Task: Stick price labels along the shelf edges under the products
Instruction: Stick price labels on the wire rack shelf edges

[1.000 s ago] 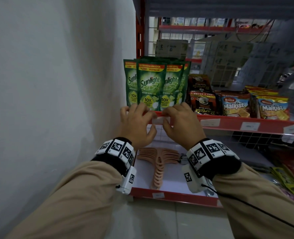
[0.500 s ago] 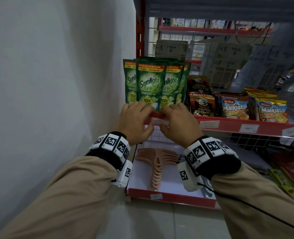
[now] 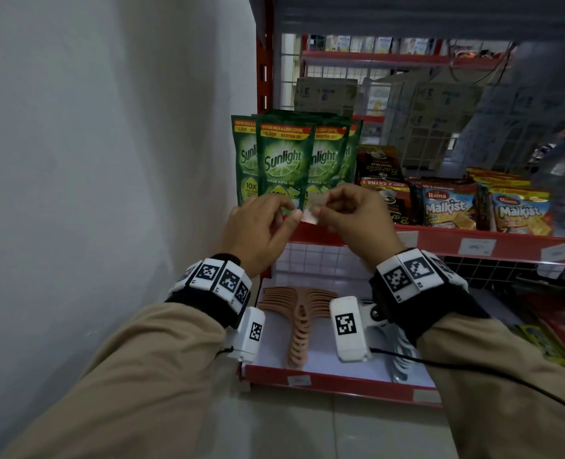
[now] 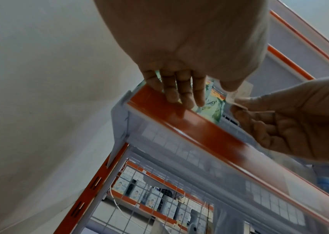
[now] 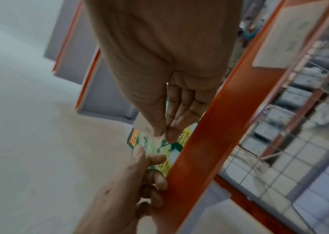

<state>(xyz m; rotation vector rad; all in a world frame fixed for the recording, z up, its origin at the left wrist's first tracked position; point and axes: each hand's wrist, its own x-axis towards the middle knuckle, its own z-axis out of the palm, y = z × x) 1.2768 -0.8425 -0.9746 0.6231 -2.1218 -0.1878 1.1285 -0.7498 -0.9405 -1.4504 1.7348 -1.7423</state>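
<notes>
Head view: both hands, left hand (image 3: 258, 231) and right hand (image 3: 357, 223), pinch a blank label (image 3: 310, 215) before Sunlight pouches (image 3: 284, 160)

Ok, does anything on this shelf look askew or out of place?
Yes: the rightmost stuck label on the red shelf edge sits tilted, its right end higher, unlike the level label beside it. The left hand and right hand pinch a fresh label between them.
</notes>
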